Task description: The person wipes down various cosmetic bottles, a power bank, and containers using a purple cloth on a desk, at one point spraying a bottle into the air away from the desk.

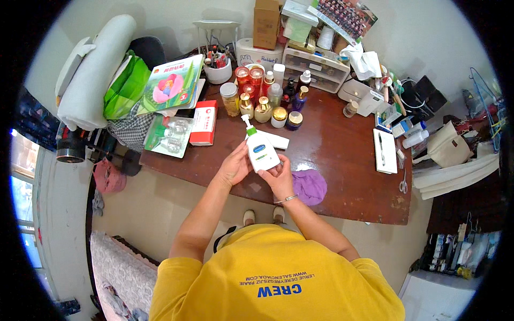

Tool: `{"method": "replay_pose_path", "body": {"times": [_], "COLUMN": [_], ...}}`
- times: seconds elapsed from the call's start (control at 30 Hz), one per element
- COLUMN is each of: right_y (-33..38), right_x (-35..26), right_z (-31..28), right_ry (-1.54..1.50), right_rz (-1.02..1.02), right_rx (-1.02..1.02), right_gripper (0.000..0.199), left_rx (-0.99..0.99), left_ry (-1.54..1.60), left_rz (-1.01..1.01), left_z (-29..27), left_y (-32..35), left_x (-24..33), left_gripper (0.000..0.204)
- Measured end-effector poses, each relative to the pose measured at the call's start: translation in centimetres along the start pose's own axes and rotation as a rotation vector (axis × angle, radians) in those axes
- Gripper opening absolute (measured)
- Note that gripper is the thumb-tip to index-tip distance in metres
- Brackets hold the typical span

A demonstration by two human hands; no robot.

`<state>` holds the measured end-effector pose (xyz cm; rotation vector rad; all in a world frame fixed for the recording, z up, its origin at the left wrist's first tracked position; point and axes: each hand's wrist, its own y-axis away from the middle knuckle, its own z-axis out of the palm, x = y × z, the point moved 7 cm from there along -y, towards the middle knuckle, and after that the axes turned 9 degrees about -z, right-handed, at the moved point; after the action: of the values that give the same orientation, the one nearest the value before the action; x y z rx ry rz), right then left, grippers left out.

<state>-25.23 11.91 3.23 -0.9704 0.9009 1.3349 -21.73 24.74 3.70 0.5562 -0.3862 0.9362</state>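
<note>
Between both hands, over the front part of the desk, I hold a white pump bottle [262,154] with a green collar and a white pump top, its label toward me. My left hand [235,165] grips its left side. Around its lower right side close the fingers of my right hand [280,177], with a bracelet at that wrist. Just behind the bottle lies a flat white box [274,140], partly hidden. A crumpled purple cloth [309,187] rests on the desk beside my right hand.
Several cosmetic bottles and jars [262,110] crowd the brown desk [342,160] beyond my hands. To the left are a red and white box [203,124] and a picture book [170,85]. A notebook with a pen [385,152] and scissors [403,183] lie at the right.
</note>
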Motion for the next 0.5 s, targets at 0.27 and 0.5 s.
{"method": "replay_pose_path", "body": {"times": [0.27, 0.5], "right_y": [-0.3, -1.0], "right_x": [0.9, 0.7], "right_z": [-0.1, -0.5], "right_ry": [-0.007, -0.006], "right_rz": [-0.011, -0.032], "right_rx": [-0.002, 0.011], "right_gripper": [0.065, 0.065], "left_rx": [-0.047, -0.069], "left_ry": [-0.03, -0.035], "left_rz": [-0.013, -0.023], "left_z": [0.4, 0.8], "left_y": [-0.5, -1.2], "left_x": [0.6, 0.7], "left_gripper": [0.05, 0.05]}}
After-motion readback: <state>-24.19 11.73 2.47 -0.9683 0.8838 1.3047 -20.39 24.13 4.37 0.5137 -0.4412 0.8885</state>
